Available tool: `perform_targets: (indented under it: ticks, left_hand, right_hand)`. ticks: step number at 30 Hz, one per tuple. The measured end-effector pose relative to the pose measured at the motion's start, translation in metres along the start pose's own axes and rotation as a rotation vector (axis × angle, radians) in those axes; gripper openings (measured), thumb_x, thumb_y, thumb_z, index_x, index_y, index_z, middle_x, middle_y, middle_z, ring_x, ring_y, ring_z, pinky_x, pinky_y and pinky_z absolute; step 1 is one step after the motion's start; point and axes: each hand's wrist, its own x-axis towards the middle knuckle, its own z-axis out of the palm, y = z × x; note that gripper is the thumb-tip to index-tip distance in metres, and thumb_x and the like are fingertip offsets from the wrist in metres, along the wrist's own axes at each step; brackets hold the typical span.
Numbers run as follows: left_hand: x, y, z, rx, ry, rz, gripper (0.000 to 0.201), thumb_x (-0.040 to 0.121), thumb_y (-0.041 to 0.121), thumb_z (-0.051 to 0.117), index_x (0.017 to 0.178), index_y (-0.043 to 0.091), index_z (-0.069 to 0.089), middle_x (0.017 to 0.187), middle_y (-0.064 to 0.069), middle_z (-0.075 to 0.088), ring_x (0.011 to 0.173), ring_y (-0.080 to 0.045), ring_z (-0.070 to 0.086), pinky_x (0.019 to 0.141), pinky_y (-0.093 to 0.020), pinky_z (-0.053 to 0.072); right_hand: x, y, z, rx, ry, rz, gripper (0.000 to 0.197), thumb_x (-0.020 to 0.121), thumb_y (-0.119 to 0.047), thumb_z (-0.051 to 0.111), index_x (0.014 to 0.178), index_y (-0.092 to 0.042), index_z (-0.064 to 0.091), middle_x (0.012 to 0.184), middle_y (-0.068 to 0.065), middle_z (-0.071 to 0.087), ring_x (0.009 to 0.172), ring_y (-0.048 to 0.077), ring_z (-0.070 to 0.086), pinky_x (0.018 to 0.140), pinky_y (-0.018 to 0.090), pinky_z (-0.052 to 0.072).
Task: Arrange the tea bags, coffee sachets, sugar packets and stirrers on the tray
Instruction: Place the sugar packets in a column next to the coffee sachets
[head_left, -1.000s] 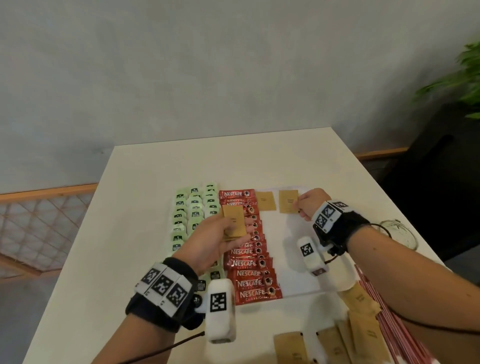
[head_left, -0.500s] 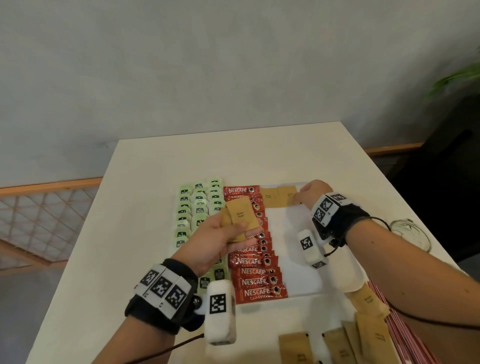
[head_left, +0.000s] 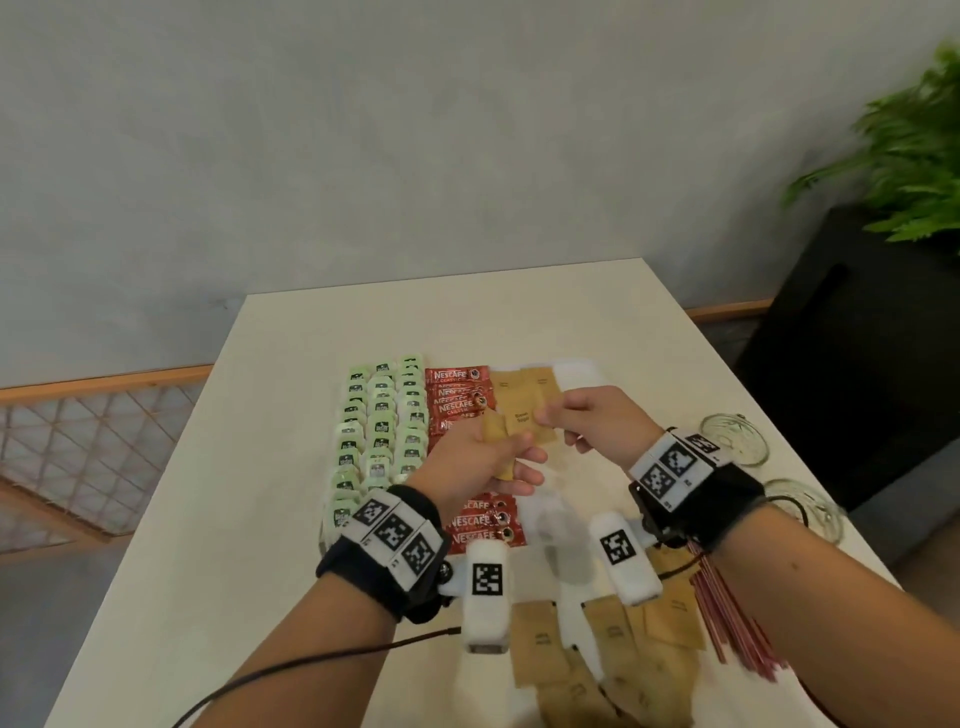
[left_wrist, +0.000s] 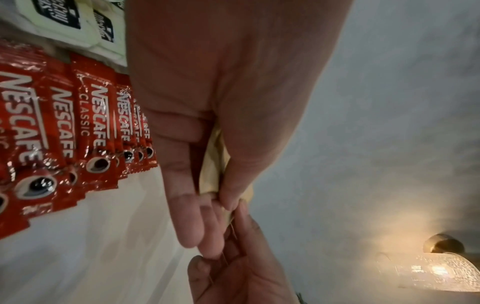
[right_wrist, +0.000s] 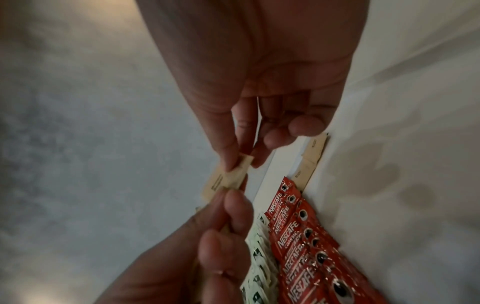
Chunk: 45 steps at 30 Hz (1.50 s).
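Now my right hand (head_left: 597, 423) comes back and pinches one brown sugar packet (head_left: 524, 418) from my left hand (head_left: 467, 462), which pinches the stack; next it goes at 12 o'clock on the tray (head_left: 574, 371).

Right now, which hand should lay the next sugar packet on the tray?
Right. The right hand already pinches a sugar packet drawn from the stack that the left hand grips, and it hangs nearest the sugar row on the tray. The left is busy holding the stack.

Tea bags (head_left: 382, 431) left of coffee sachets (head_left: 457, 391), sugar pkts (head_left: 522, 382) right, all on tray (head_left: 576, 371)
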Motion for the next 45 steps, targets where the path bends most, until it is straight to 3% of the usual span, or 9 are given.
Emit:
perform_targets:
  ticks: [4,9,13,17,23,29,34,40,45]
  left_hand:
    - [-0.009,-0.003,0.013,-0.004,0.062,-0.024,0.022,0.098,0.017,0.059,0.116,0.005,0.062,0.096,-0.013,0.071,0.072,-0.018,0.07,0.065,-0.028,0.06]
    - [-0.017,-0.004,0.005,-0.194,0.216,-0.095,0.023,0.105,0.011,0.038,0.114,-0.005,0.053,0.096,-0.022,0.073,0.078,-0.028,0.072,0.067,-0.035,0.063]
    - [-0.019,-0.006,-0.018,-0.096,0.248,-0.039,0.023,0.103,0.014,0.045,0.115,0.002,0.06,0.103,-0.016,0.075,0.092,-0.026,0.071,0.083,-0.041,0.06]
    - [-0.017,-0.003,-0.044,0.009,0.291,0.005,0.02,0.098,0.022,0.058,0.11,0.013,0.071,0.106,-0.009,0.074,0.097,-0.022,0.07,0.087,-0.039,0.059]
    - [-0.008,0.003,-0.083,0.048,0.29,0.051,0.021,0.097,0.031,0.059,0.109,0.024,0.074,0.1,0.003,0.076,0.09,-0.013,0.072,0.075,-0.029,0.055]
    - [0.009,0.005,-0.103,-0.048,0.269,0.039,0.019,0.099,0.031,0.055,0.104,0.026,0.072,0.089,0.005,0.077,0.081,-0.012,0.072,0.074,-0.03,0.057]
    - [0.017,0.005,-0.107,-0.085,0.213,-0.004,0.021,0.098,0.034,0.056,0.108,0.023,0.071,0.083,0.007,0.076,0.071,-0.006,0.071,0.064,-0.024,0.056]
    - [0.019,0.004,-0.103,-0.103,0.203,0.012,0.018,0.098,0.027,0.058,0.109,0.019,0.07,0.096,-0.003,0.077,0.085,-0.018,0.072,0.072,-0.027,0.06]
    - [0.017,0.004,-0.086,-0.182,0.218,0.033,0.016,0.091,0.011,0.067,0.106,0.006,0.068,0.092,-0.01,0.077,0.079,-0.018,0.074,0.071,-0.026,0.062]
  right_hand:
    - [-0.011,0.006,-0.009,0.004,-0.04,0.036,0.013,0.087,-0.021,0.069,0.084,-0.009,0.071,0.055,-0.008,0.058,0.054,0.007,0.051,0.054,0.019,0.045]
    - [0.0,0.024,-0.005,0.004,0.046,0.19,0.012,0.087,-0.019,0.069,0.091,-0.008,0.069,0.074,0.0,0.063,0.057,0.011,0.054,0.051,0.021,0.046]
    - [0.024,0.031,0.008,0.007,0.103,0.298,0.01,0.087,-0.018,0.071,0.086,-0.008,0.068,0.079,0.005,0.065,0.059,0.014,0.055,0.05,0.022,0.05]
    - [0.054,0.029,0.02,0.009,0.17,0.39,0.013,0.086,-0.017,0.072,0.089,-0.006,0.066,0.08,0.011,0.065,0.059,0.019,0.056,0.067,0.033,0.054]
    - [0.083,0.031,0.037,-0.194,0.263,0.348,0.017,0.088,-0.026,0.069,0.084,-0.009,0.067,0.072,0.011,0.068,0.06,0.02,0.06,0.079,0.039,0.056]
    - [0.095,0.029,0.044,-0.222,0.317,0.397,0.023,0.084,-0.028,0.073,0.092,-0.007,0.071,0.085,0.013,0.072,0.056,0.02,0.057,0.069,0.034,0.055]
    - [0.096,0.031,0.045,-0.193,0.357,0.431,0.029,0.078,-0.032,0.079,0.094,-0.01,0.069,0.084,0.009,0.072,0.058,0.018,0.06,0.076,0.04,0.059]
    - [0.074,0.026,0.044,0.005,0.368,0.348,0.033,0.084,-0.027,0.074,0.101,-0.003,0.061,0.08,0.009,0.063,0.053,0.015,0.053,0.047,0.022,0.05]
    - [0.046,0.01,0.038,0.071,0.276,0.194,0.041,0.092,-0.043,0.059,0.098,-0.003,0.068,0.076,0.005,0.065,0.057,0.016,0.056,0.057,0.025,0.049]
